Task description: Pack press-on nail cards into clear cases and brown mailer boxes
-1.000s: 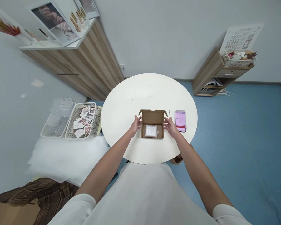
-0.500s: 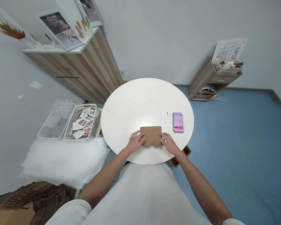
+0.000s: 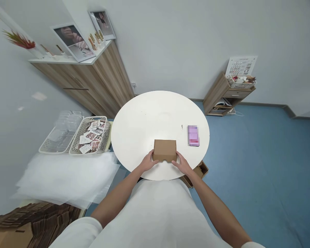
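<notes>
A closed brown cardboard box (image 3: 165, 150) stands near the front edge of the round white table (image 3: 155, 113). My left hand (image 3: 148, 162) grips its left side, with the thumb at the front left corner. On the opposite side my right hand (image 3: 182, 163) holds the box, fingers along the side and thumb at the front. A purple item (image 3: 193, 135), partly pixelated, lies to the right on the tabletop, and a tiny dark object (image 3: 182, 127) is beside it.
Left of the table are a white basket of printed cards (image 3: 107, 137), clear plastic trays (image 3: 64, 132), white translucent sheets (image 3: 67, 175) and stacked flat cardboard (image 3: 49, 220). An open carton (image 3: 202, 168) sits below the table's right edge.
Both hands have slid down from the top of the box to its sides and front corners. The box now shows more of its front face. The camera view has shifted slightly.
</notes>
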Available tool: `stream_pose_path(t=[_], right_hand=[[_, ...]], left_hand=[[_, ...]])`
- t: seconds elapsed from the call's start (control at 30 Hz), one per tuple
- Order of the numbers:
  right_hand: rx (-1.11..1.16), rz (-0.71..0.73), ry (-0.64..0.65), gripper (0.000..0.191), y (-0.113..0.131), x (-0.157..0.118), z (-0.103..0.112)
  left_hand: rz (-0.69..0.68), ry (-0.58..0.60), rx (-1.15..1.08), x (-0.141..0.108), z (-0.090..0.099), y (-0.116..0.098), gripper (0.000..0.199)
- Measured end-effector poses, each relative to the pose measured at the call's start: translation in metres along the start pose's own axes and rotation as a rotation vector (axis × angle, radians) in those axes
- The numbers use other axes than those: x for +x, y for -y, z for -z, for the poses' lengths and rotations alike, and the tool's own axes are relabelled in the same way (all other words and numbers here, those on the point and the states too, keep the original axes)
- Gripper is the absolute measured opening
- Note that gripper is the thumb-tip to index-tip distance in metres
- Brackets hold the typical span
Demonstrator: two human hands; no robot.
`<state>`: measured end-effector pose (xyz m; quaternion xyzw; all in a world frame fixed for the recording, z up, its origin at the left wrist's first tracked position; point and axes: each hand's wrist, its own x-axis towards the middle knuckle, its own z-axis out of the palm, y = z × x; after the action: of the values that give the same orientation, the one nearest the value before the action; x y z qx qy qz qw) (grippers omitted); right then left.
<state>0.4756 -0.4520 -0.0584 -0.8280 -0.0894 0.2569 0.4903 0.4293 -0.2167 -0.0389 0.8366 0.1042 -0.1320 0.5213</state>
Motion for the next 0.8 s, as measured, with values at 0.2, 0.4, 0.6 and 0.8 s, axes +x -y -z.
stream_pose_path(t=[0.2,0.4,0.6,0.8], right_hand=[[-0.032,0.037,-0.001,0.071,0.012,0.002,0.008],[-0.086,0.056,-0.011,0.052,0.035,0.02,0.019],[-0.155,0.072,-0.098,0.042,0.055,0.032,0.017],[-0.022,0.056,-0.055,0.041,0.058,0.031,0.016]], left_hand=[[-0.11,-0.053,0.076,-0.008,0.009,0.0,0.072],[-0.042,-0.151,0.237,-0.001,0.018,0.001,0.047],[-0.038,-0.289,0.283,0.004,0.018,-0.007,0.037],[-0.06,-0.295,0.35,0.002,0.019,-0.011,0.037]])
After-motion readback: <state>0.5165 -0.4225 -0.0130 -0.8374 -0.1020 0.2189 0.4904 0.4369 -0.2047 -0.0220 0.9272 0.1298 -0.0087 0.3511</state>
